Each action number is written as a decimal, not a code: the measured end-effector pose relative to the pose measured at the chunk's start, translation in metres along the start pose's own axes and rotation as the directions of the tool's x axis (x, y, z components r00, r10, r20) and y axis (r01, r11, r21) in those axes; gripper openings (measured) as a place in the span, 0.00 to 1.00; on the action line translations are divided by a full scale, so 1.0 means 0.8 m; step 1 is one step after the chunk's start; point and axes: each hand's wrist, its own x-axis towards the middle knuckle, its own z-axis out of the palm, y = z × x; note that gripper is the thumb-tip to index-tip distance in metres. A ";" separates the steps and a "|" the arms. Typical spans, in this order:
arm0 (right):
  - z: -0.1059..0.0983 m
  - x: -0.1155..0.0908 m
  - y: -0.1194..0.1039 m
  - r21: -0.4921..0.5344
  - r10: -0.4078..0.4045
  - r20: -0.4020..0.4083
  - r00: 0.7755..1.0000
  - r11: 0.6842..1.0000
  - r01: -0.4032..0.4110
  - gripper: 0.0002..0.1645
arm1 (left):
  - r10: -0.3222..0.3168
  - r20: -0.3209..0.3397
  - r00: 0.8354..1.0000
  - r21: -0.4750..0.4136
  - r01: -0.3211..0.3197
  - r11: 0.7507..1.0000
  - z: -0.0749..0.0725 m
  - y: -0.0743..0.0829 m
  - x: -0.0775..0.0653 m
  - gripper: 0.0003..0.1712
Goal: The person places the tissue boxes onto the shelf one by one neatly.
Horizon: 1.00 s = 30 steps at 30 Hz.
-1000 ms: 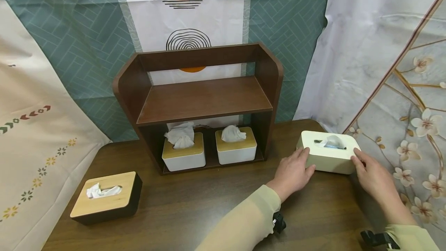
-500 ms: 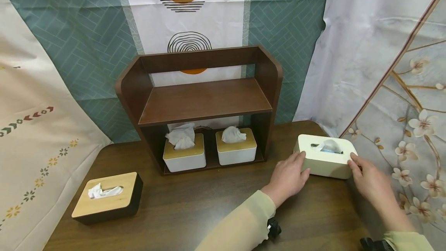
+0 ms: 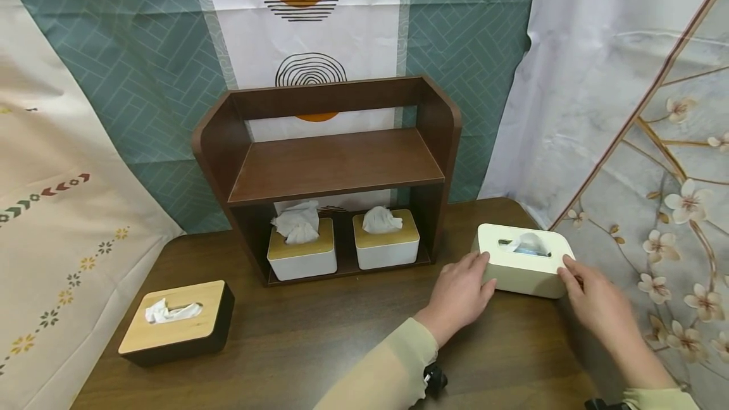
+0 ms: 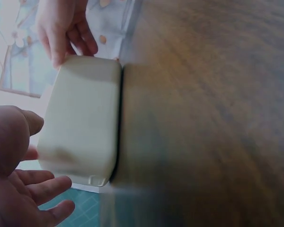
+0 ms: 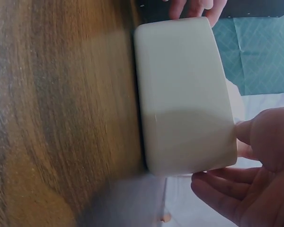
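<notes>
Black tissue box with wood lid (image 3: 171,333): by the surface's (image 3: 279,347) left edge, slot up, well apart from the rest. Shelf unit (image 3: 336,163) stands along the back edge; lower bay has the left white box (image 3: 304,262) and right white box (image 3: 388,255), wood lids up, gap between, tissues pulled up, likely for easy reach. Left hand (image 3: 458,290): fingers spread, touching the cream box's left end. Cream tissue box (image 3: 524,277): near the right edge, short of the back right corner, long side facing the person, level; can't tell if fully seated. Right hand (image 3: 598,296): thumb at top rim, fingers against right end. Bracketing both ends probably keeps it square, slot uncovered.
</notes>
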 end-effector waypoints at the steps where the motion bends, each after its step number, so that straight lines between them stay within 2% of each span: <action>1: 0.000 0.000 -0.001 0.001 -0.001 0.003 1.000 1.000 0.001 0.28 | -0.003 -0.002 1.000 -0.004 0.003 1.000 -0.001 -0.001 0.001 0.30; 7: 0.000 0.002 -0.002 0.025 0.016 0.037 0.999 1.000 -0.017 0.30 | -0.009 -0.032 0.999 -0.056 0.007 0.998 -0.003 -0.004 0.011 0.25; 11: -0.001 0.003 0.002 0.039 0.015 0.061 0.998 0.999 -0.017 0.32 | -0.009 -0.035 0.999 -0.085 0.006 0.996 0.000 -0.001 0.018 0.29; 18: -0.001 0.001 0.008 0.047 0.030 0.108 0.994 0.998 -0.035 0.37 | -0.079 -0.006 0.997 -0.117 0.078 0.990 0.008 0.004 0.026 0.34; 23: 0.001 -0.002 0.009 0.046 0.018 0.091 0.996 0.999 -0.023 0.38 | -0.086 -0.021 0.996 -0.106 0.084 0.991 0.013 0.005 0.027 0.33; 30: 0.004 -0.008 0.007 0.038 0.020 0.067 0.998 0.999 -0.022 0.42 | -0.083 -0.085 0.993 -0.079 0.077 0.994 0.019 0.004 0.027 0.30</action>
